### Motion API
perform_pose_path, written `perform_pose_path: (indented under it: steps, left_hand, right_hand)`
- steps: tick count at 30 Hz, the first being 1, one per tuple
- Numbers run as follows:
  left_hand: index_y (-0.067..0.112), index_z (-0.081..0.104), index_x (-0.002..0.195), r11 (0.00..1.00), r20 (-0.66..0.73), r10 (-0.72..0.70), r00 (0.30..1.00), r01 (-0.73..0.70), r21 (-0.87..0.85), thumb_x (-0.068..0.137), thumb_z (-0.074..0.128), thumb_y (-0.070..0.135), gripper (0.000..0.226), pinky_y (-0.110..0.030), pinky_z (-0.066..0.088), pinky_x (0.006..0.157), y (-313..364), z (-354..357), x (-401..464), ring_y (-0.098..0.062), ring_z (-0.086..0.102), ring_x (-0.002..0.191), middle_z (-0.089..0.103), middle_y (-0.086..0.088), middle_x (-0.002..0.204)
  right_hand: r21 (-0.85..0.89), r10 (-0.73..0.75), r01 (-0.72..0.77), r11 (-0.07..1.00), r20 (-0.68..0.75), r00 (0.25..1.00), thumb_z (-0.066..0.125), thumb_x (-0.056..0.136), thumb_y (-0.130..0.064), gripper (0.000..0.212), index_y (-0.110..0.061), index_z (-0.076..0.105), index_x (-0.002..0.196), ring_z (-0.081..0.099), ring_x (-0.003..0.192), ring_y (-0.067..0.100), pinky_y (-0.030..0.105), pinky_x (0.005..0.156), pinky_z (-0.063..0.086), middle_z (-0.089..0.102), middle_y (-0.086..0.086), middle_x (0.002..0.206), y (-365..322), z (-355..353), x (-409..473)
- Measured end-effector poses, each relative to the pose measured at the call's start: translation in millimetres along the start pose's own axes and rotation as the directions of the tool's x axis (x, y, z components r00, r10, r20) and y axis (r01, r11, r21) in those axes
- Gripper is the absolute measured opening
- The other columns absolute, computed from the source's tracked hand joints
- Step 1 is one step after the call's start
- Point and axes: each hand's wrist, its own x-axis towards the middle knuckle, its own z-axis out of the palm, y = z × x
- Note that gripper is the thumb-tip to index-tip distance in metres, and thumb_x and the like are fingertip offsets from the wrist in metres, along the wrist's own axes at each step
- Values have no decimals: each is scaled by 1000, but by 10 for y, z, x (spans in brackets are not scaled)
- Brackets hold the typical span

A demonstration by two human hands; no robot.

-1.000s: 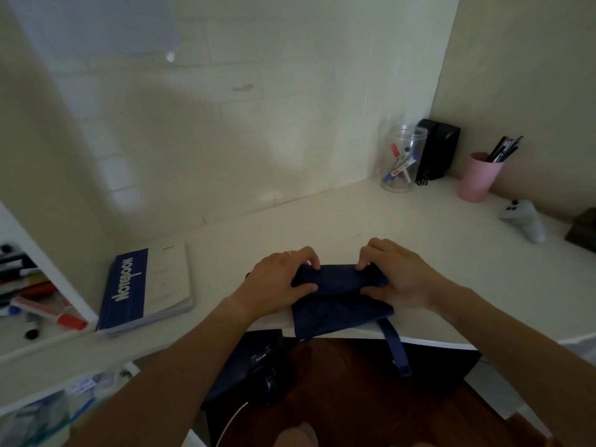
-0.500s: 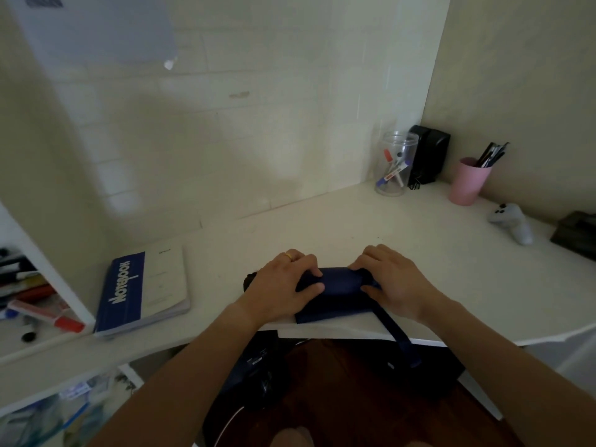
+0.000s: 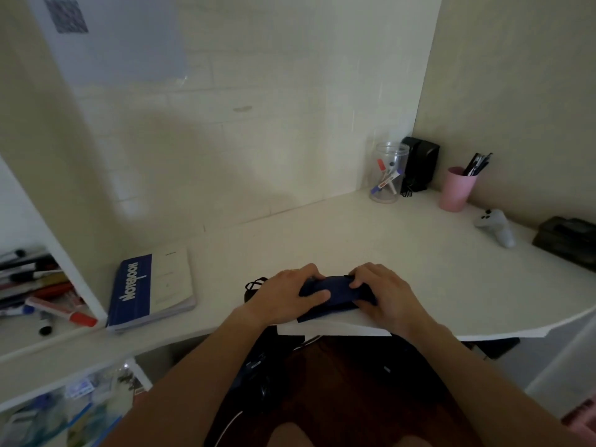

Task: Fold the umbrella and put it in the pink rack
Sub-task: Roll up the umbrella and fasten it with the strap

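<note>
Head view: left grip [image 3: 287,293] and right grip [image 3: 383,293] both clamped on the rolled umbrella [image 3: 332,290], which lies between them on the surface [image 3: 419,253], at its near edge.

I log the umbrella [image 3: 332,290] as dark navy, plain, with no print I can make out; a black loop [image 3: 254,283] shows at its left end. Desk [image 3: 354,237] white. Notebook [image 3: 151,287]: royal-blue band with white lettering, the rest of the cover cream. Cup [image 3: 456,193] pale pink, holding black pens [image 3: 476,163]. Jar [image 3: 388,172] clear, with red, blue and white markers inside. Box [image 3: 421,162] behind it black. Controller [image 3: 495,227] light grey. Wall [image 3: 258,124] off-white tile. Paper sheet [image 3: 119,37] on the wall pale blue-grey, with a dark speckled square at its top.
</note>
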Motion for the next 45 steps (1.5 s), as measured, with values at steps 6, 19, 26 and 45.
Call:
perform_pose_path:
  steps: [6, 19, 26, 45]
  left_hand:
    - [33, 46, 115, 996, -83, 13, 996, -6, 89, 87, 69, 47, 39, -38, 53, 73, 103, 46, -107, -17, 61, 89, 65, 3, 105]
    - [38, 48, 110, 975, -208, -49, 977, 1, -223, 83, 72, 46, 37, -45, 56, 74, 286, 7, -33, -22, 65, 79, 69, -3, 92]
    - [26, 50, 110, 985, -229, 122, 966, -90, 144, 85, 71, 37, 35, -37, 49, 71, 384, 202, 21, -21, 60, 88, 61, 0, 102]
    - [23, 53, 105, 945, -175, 296, 939, -262, 194, 92, 62, 44, 27, -39, 49, 78, 288, 342, -133, -15, 58, 83, 62, 5, 103]
  right_hand:
    - [31, 312, -313, 949, -200, 929, 75, 80, -38, 46, -30, 55, 121, 51, 119, 14, 30, 88, 48, 54, -6, 130, -139, -11, -404]
    - [-373, 15, -114, 921, -257, 966, 85, 60, 6, 44, -10, 77, 100, 60, 78, 25, 35, 61, 53, 69, 5, 92, -261, 240, -838]
    - [-385, -221, 138, 912, -181, 958, 76, 57, -2, 22, -13, 72, 75, 59, 62, 20, 30, 49, 47, 64, 1, 72, -645, 175, -598]
    - [-163, -124, 80, 983, -279, 952, 72, 85, -14, 14, -15, 76, 99, 73, 82, 10, 30, 65, 60, 76, -5, 96, -385, -307, -767]
